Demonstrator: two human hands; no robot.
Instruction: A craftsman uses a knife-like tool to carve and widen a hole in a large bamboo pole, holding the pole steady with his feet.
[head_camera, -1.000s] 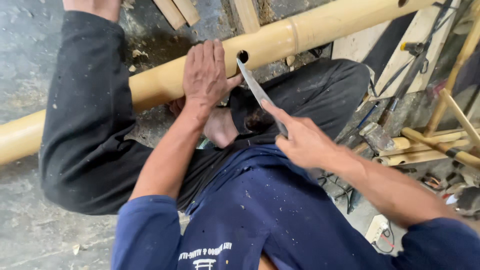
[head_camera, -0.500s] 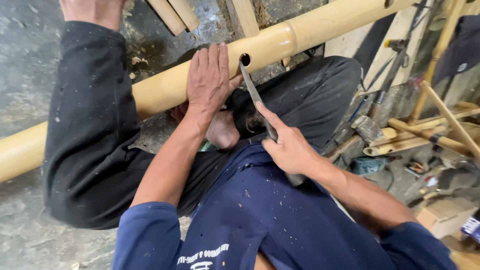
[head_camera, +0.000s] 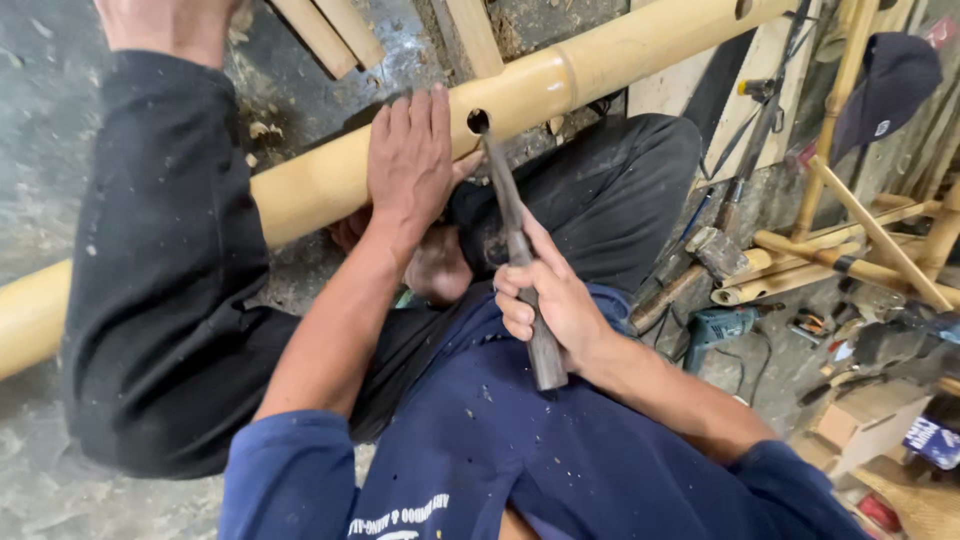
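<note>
A thick yellow bamboo pole (head_camera: 320, 180) lies across my legs, running from lower left to upper right. My left hand (head_camera: 412, 160) rests flat on the pole, just left of a round hole (head_camera: 478, 121) cut in it. My right hand (head_camera: 553, 295) grips the dark handle of a long metal tool (head_camera: 515, 245), a knife or file. The tool's tip sits in the hole. I sit on the floor in black trousers and a blue top.
A hammer (head_camera: 700, 262), a blue power drill (head_camera: 725, 325) and cut bamboo sticks (head_camera: 850, 265) lie on the concrete floor to my right. Thin bamboo slats (head_camera: 330, 35) lie beyond the pole. A dark cap (head_camera: 890, 80) hangs at upper right.
My right hand has slid down the tool toward my body and now grips its handle end, and the tool stands steeper into the hole. The left hand stays on the pole.
</note>
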